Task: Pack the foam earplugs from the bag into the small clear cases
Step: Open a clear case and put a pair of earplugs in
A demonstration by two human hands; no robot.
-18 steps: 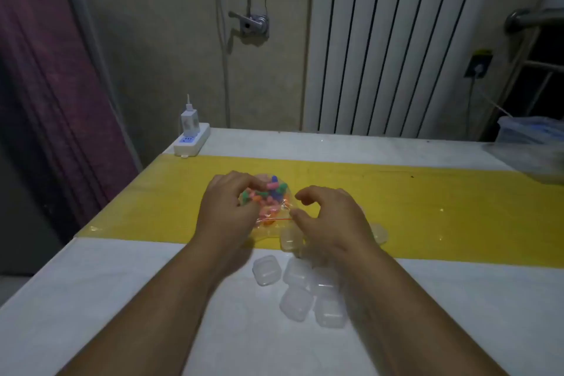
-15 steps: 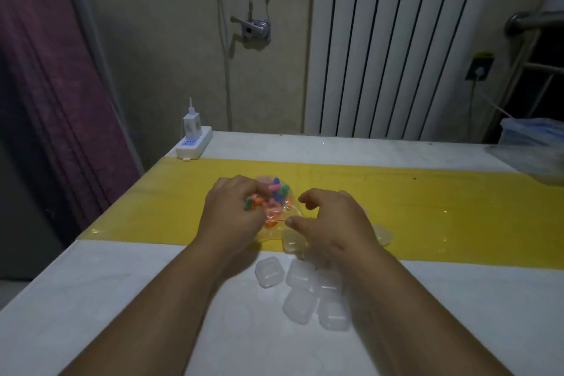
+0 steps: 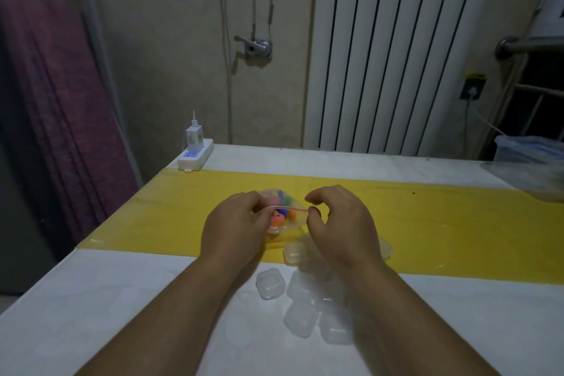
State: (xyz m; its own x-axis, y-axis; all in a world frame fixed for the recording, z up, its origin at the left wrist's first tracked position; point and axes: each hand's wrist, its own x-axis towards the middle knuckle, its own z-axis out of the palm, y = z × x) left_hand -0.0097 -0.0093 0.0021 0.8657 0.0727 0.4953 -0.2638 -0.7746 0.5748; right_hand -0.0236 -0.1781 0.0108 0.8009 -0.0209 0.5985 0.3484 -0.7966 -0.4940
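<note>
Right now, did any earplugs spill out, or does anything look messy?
Nothing spilled: the earplugs sit inside the bag pinched by the left hand and right hand. The clear cases lie jumbled, none visibly broken.

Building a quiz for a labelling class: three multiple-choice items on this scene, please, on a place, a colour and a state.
1. Where on the table does the power strip lie? A. far left corner B. near right corner C. dead centre
2. What colour is the zip bag's seal strip? A. blue B. red C. green
3. How is the zip bag held? A. untouched B. by one hand alone C. pinched at its top by both hands
Answers: 1 A, it lies at that far corner. 2 B, a red line spans the bag's mouth. 3 C, left hand and right hand each pinch one end.
</note>
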